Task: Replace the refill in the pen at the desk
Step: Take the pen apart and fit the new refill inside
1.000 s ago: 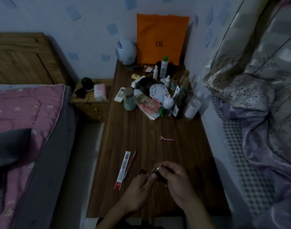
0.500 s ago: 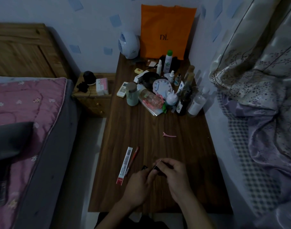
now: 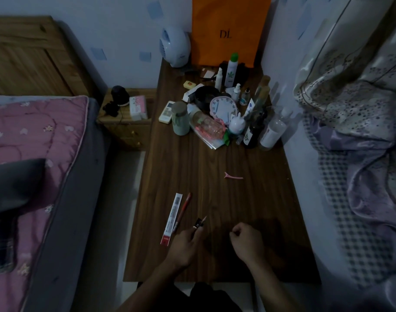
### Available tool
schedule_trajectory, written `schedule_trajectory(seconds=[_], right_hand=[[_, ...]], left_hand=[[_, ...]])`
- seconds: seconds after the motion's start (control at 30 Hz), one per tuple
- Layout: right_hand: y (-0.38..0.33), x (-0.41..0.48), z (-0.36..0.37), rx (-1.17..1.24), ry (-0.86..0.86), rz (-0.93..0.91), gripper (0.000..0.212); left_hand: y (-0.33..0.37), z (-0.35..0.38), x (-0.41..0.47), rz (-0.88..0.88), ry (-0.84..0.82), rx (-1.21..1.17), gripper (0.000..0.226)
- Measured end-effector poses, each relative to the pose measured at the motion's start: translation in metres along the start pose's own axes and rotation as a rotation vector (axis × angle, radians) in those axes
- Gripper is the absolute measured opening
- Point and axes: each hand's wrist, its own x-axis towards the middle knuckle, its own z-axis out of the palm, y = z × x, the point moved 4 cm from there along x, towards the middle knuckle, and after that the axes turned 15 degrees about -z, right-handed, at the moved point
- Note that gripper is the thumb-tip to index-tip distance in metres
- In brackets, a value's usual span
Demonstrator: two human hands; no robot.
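My left hand (image 3: 184, 244) holds a dark pen (image 3: 200, 222) low over the wooden desk (image 3: 248, 199). The pen's pointed tip sticks out past my fingers, up and to the right. My right hand (image 3: 246, 240) rests on the desk to the right, apart from the pen, its fingers curled shut with nothing visible in them. Just left of my left hand lie a long white refill packet with a red end (image 3: 172, 218) and a red refill (image 3: 184, 209), side by side.
A pink hair clip (image 3: 233, 176) lies mid-desk. Bottles, a clock (image 3: 223, 108), a jar and a remote crowd the far half, before an orange bag (image 3: 228, 30). A bed with a pink quilt (image 3: 30, 154) is on the left, and bedding on the right.
My hands, joined on the pen before, have come apart. The right hand let go and moved right; the left hand keeps the pen. The camera view shifted slightly.
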Motion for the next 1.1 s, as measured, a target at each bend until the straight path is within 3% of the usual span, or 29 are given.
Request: schedule_trajectory(seconds=[0.17,0.33,0.5,0.83,0.97,1.1], right_hand=[[0.01,0.003,0.015,-0.2,-0.022,-0.014,0.02],[0.009,0.01,0.018,-0.326,-0.062,-0.045,0.022],[0.008,0.015,0.022,-0.279,-0.134,-0.023,0.012],[-0.032,-0.003,-0.018,0.777,0.006,0.062,0.006],[-0.055,-0.02,-0.035,0.961,-0.002,-0.017,0.007],[-0.073,-0.031,-0.048,0.966,0.032,-0.125,0.012]], left_hand=[[-0.006,0.007,0.011,0.028,0.001,0.0,0.04],[-0.007,0.012,0.013,0.01,-0.013,0.069,0.036],[-0.004,0.015,0.008,-0.022,-0.021,0.105,0.04],[0.006,0.012,-0.013,-0.038,-0.062,0.069,0.041],[0.013,0.006,-0.027,0.011,-0.029,0.044,0.045],[0.021,0.003,-0.043,0.011,-0.049,0.013,0.041]])
